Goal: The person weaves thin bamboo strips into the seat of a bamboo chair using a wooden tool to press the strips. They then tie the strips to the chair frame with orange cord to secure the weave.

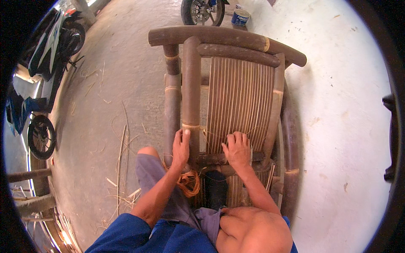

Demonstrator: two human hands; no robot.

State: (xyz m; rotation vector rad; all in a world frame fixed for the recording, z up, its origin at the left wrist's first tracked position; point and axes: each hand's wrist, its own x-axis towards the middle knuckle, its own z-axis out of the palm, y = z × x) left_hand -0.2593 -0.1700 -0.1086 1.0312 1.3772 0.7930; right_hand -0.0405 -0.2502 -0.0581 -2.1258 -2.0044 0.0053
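Note:
A dark brown bamboo chair [192, 80] stands before me, its panel of narrow bamboo slats [240, 97] framed by thick poles. My left hand [180, 149] lies against the left upright pole of that panel, thumb on top and fingers closed along its side. Over the lower part of the slats is my right hand [238, 149], its fingers bent down. A thin strand seems to run by its fingertips, but what they pinch is hidden. Below my left wrist hangs a bundle of orange-brown strips [188, 183], draped by the chair's lower crossbar.
Motorbikes [46, 63] stand along the left side, and another wheel [202, 12] shows beyond the chair next to a blue tin [240, 17]. Thin bamboo scraps [122, 168] litter the concrete floor at my left. A pale wall or floor surface [337, 126] lies to the right.

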